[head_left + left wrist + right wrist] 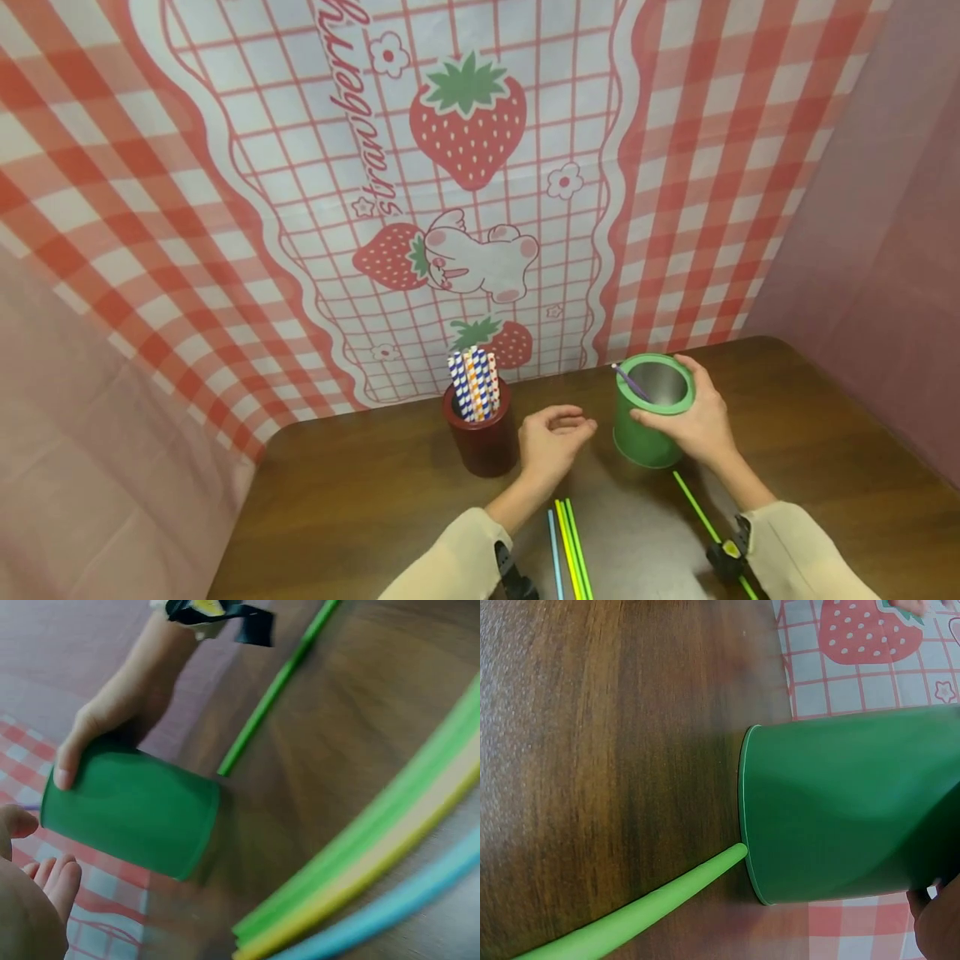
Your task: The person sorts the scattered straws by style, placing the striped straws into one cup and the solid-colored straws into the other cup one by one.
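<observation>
My right hand (701, 421) grips the rim and side of a green can (647, 440), thumb across the front and fingers behind. A thin purple stick (632, 383) with a pale tip leans out of the can's left side. Between that can and a dark red cup (487, 450) hovers my left hand (551, 442), its fingers loosely bent and nothing seen in them. The cup holds several paper straws (474, 387) with blue, orange and red patterns. In the left wrist view, the left fingers are close to the green can (135, 810) but apart from it.
Blue (555, 554), yellow and green sticks lie side by side on the brown table (315, 500) below my left hand. One more green stick (693, 504) lies under my right wrist. A strawberry-print cloth (570, 250) hangs behind the table.
</observation>
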Available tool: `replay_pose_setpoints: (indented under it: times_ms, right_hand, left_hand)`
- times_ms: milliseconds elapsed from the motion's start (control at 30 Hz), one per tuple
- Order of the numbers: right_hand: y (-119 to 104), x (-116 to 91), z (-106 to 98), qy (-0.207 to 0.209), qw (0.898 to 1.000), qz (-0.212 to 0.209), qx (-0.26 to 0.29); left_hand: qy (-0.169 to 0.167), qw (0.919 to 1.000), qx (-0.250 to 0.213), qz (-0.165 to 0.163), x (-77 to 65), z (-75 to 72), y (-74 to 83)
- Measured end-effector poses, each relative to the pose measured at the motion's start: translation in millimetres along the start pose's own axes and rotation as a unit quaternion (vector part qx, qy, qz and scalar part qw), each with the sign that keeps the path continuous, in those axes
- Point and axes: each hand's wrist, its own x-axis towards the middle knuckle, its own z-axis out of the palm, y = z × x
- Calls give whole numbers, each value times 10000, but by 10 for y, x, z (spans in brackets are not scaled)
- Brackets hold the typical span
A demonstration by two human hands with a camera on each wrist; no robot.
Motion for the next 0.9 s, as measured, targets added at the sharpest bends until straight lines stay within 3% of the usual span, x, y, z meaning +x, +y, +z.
replay_pose_setpoints:
  times_ms: [267,533,733,900]
  right_hand:
    - [-12,16,2,7,10000,68,-32]
    - [-18,17,7,-50,9999,110,-47]
    - [-38,15,5,-83,9999,109,-10]
    - [-36,16,-5,-35,10000,61,-3]
  left_hand:
    - [-275,9942,71,-1042,-265,-300,-173]
    - [-669,9797,-423,-1840,-496,-586,-279]
    - [-744,9724,-134,-2208,-654,-731,-314]
    - [-753,9695,221,-2322,-738,-744,-311]
